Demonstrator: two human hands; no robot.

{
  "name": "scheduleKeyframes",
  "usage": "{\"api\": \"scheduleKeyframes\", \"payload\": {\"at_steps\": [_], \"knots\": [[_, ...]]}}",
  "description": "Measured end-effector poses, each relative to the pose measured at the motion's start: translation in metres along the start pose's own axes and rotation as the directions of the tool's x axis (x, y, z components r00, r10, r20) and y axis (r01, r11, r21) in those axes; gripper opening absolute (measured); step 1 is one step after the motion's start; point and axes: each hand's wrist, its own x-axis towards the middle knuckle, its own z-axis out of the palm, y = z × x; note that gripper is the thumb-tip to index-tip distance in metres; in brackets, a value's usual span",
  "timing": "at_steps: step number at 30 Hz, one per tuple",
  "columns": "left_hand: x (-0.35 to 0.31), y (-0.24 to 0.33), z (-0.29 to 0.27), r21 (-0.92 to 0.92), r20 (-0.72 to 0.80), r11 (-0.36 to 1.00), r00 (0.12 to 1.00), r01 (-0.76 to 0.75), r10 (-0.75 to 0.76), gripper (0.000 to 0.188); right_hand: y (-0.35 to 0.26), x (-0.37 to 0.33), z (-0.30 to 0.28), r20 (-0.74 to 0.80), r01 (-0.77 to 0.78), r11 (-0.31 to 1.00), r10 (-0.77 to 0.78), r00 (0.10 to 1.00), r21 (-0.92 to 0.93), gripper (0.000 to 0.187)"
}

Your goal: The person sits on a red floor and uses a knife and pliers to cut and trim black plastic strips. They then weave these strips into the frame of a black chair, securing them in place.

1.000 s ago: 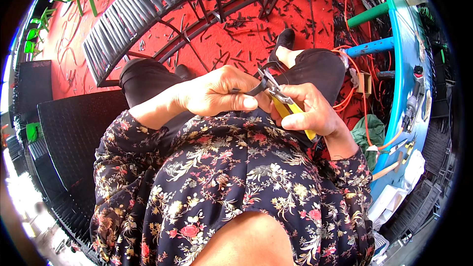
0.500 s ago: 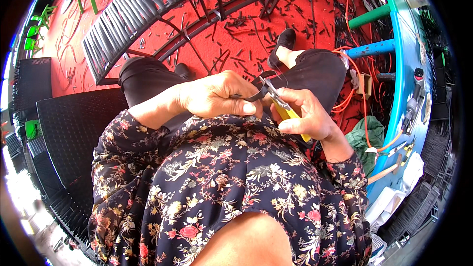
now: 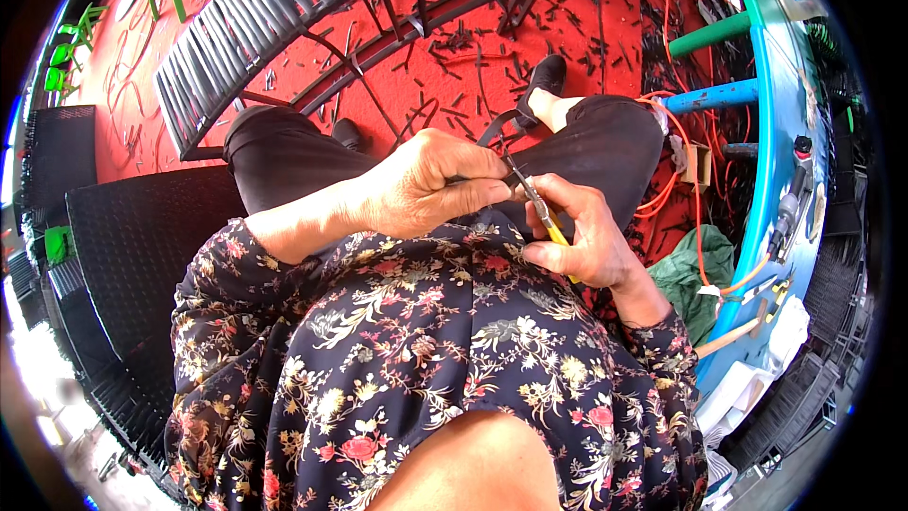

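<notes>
In front of my belly, my left hand is closed, with thumb and forefinger pinching a thin black strip. The strip's far part curves up past my fingertips, over the red floor. My right hand wraps round the yellow handles of small pliers, perhaps cutters. Their narrow metal jaws point up and left and meet the strip beside my left fingertips. Whether the jaws are closed on the strip is too small to make out.
A curved frame wrapped in grey strips stands ahead. Scattered black offcuts cover the red floor. A blue-green workbench at right carries a tool; orange hoses and green cloth lie near it. Left is a black woven panel.
The pliers have turned to point more upward, and my right hand has shifted slightly down. My left fingers have straightened into a pinch, and the strip now curves up higher beyond them.
</notes>
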Motion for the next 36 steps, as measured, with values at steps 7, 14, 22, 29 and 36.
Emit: {"api": "scheduleKeyframes", "payload": {"at_steps": [7,14,22,29,36], "knots": [[-0.001,-0.001,0.001,0.052,0.003,0.998,1.0,-0.021,0.021,0.013,0.016,-0.003,0.011,0.003,-0.015,0.993,0.015,1.0,0.118,0.047],[-0.003,0.006,0.002,-0.069,-0.009,0.975,0.978,0.209,-0.21,0.017,0.019,-0.006,0.019,-0.177,0.015,0.924,0.057,0.983,0.381,0.025],[-0.001,0.007,0.007,-0.224,0.08,0.935,0.961,0.277,-0.265,0.019,0.014,0.042,0.016,-0.583,0.409,0.864,-0.176,0.793,0.295,0.043],[-0.004,-0.001,0.013,-0.124,0.113,0.984,0.987,0.126,-0.112,0.021,0.015,0.053,0.023,-0.551,0.396,0.875,-0.192,0.812,0.28,0.036],[-0.008,-0.002,0.016,-0.037,0.098,0.994,0.989,-0.107,0.11,0.018,0.013,0.039,0.003,-0.471,0.387,0.897,-0.252,0.845,0.215,0.038]]}}
